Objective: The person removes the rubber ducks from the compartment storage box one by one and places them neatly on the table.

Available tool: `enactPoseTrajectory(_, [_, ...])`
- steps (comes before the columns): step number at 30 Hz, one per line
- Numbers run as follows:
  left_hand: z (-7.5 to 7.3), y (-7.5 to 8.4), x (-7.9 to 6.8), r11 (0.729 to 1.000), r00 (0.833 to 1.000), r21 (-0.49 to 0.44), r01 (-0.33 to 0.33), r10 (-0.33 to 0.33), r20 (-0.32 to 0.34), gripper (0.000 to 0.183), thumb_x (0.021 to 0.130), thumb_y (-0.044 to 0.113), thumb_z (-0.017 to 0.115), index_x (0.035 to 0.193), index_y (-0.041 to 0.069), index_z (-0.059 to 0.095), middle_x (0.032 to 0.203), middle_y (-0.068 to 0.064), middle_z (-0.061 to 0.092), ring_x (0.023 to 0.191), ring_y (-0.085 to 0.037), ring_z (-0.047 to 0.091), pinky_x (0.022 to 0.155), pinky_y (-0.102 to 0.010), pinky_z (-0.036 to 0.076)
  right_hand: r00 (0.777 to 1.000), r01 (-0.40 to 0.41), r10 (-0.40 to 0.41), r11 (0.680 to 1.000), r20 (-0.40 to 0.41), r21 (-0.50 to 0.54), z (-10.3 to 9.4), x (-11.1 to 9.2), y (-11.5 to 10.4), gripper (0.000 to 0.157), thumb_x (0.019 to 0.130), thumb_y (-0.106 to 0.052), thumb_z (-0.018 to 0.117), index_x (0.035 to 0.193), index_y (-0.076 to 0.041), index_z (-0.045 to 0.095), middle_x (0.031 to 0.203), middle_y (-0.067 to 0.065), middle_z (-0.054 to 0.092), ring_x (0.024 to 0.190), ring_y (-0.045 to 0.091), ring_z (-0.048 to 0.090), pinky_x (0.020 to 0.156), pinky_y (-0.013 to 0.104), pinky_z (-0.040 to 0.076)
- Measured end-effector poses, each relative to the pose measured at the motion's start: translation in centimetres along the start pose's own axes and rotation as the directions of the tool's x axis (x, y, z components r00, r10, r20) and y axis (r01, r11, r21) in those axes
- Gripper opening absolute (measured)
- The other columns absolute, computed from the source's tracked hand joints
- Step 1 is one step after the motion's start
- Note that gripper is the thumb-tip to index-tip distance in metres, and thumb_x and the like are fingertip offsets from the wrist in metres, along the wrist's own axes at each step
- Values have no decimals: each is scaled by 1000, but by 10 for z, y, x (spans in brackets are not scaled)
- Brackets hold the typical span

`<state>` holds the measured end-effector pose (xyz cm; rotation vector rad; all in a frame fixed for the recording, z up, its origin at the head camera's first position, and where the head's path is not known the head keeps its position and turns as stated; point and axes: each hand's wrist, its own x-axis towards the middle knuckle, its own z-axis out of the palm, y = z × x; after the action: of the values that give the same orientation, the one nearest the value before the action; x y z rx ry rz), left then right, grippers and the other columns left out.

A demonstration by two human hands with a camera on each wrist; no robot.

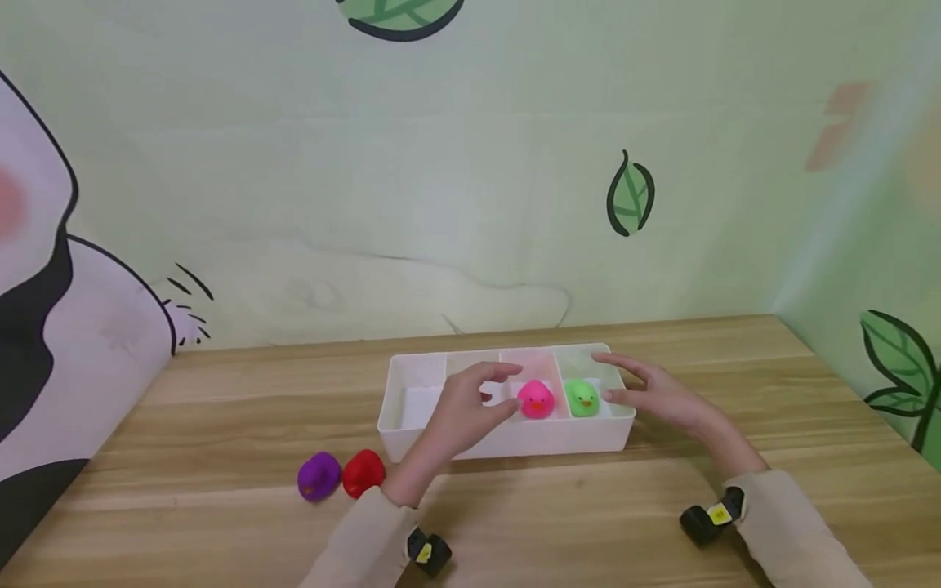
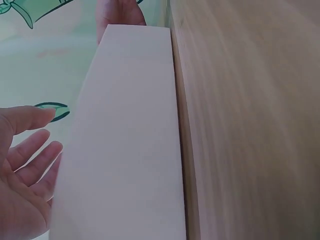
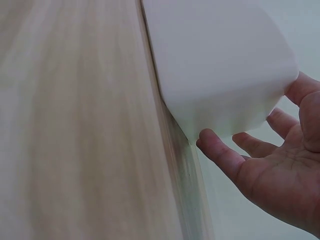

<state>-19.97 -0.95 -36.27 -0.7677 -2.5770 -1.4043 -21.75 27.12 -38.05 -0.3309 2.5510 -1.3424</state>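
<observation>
A white divided box (image 1: 559, 438) stands on the table, its compartments in a row. In the head view a pink toy duck (image 1: 537, 400) sits in the third compartment from the left, and a green toy duck (image 1: 584, 398) in the rightmost. My left hand (image 1: 470, 408) hovers over the box just left of the pink duck, thumb and fingers spread apart around nothing. At the box's right end is my right hand (image 1: 662, 396), thumb and forefinger parted beside the green duck. The right wrist view shows that hand's fingers (image 3: 220, 152) around the end wall, gripping nothing.
Left of the box, a purple toy duck (image 1: 319, 477) and a red toy duck (image 1: 363, 474) lie side by side on the wooden table (image 1: 220, 425). Behind the table rises a wall (image 1: 441, 180) printed with leaves.
</observation>
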Motion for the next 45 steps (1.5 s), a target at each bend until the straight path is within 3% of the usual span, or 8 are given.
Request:
enactPoseTrajectory(7, [13, -1, 18, 999, 995, -3, 46, -45, 85, 38, 81, 10, 67, 118, 7, 60, 118, -8, 59, 108, -26, 53, 81, -34, 51, 1000, -9, 9, 1000, 8, 24, -1, 3, 1, 66, 87, -35, 59, 142, -14, 30, 148, 24, 12, 128, 53, 19, 95, 67, 26])
enactPoseTrajectory(15, [24, -5, 32, 995, 983, 77, 65, -77, 164, 39, 80, 6, 66, 118, 4, 60, 119, -10, 59, 109, -27, 52, 85, -35, 47, 1000, 7, -8, 998, 22, 57, -1, 1, 0, 64, 88, -29, 59, 142, -12, 30, 149, 24, 10, 129, 52, 16, 96, 66, 24])
enactPoseTrajectory(21, [29, -4, 42, 981, 968, 175, 89, -126, 215, 40, 79, 7, 67, 118, 6, 60, 117, -10, 60, 103, -25, 54, 63, -22, 47, 1000, 13, -14, 998, 15, 62, -1, 0, 0, 63, 88, -29, 60, 141, -12, 31, 149, 23, 11, 129, 52, 15, 97, 66, 23])
enactPoseTrajectory(25, [32, -2, 46, 958, 958, 276, 73, -145, 248, 39, 78, 8, 69, 116, 7, 62, 111, -8, 62, 89, -19, 55, 56, -19, 43, 1000, 4, -5, 998, 14, 60, -1, 1, 1, 64, 87, -30, 60, 141, -13, 32, 149, 23, 11, 130, 52, 14, 96, 67, 23])
enactPoseTrajectory(29, [35, -1, 50, 927, 951, 370, 60, -166, 262, 36, 77, 8, 70, 112, 8, 64, 102, -4, 65, 76, -14, 52, 56, -21, 42, 1000, 5, -6, 998, 13, 59, -1, 1, 2, 63, 88, -28, 59, 141, -12, 31, 149, 24, 10, 129, 53, 15, 95, 67, 24])
enactPoseTrajectory(37, [38, 1, 53, 879, 939, 474, 54, -206, 276, 31, 76, 7, 68, 107, 11, 67, 94, 1, 65, 76, -14, 51, 69, -32, 41, 1000, 18, -19, 998, 8, 55, 1, 2, 4, 62, 88, -27, 60, 141, -11, 32, 149, 24, 11, 129, 53, 14, 95, 67, 23])
enactPoseTrajectory(45, [36, 1, 51, 887, 954, 460, 23, -157, 255, 32, 75, 7, 68, 107, 9, 67, 95, -1, 66, 76, -14, 53, 62, -25, 41, 1000, 16, -17, 997, 8, 72, 0, 2, 4, 61, 89, -24, 58, 141, -11, 31, 149, 24, 10, 129, 53, 13, 96, 67, 23])
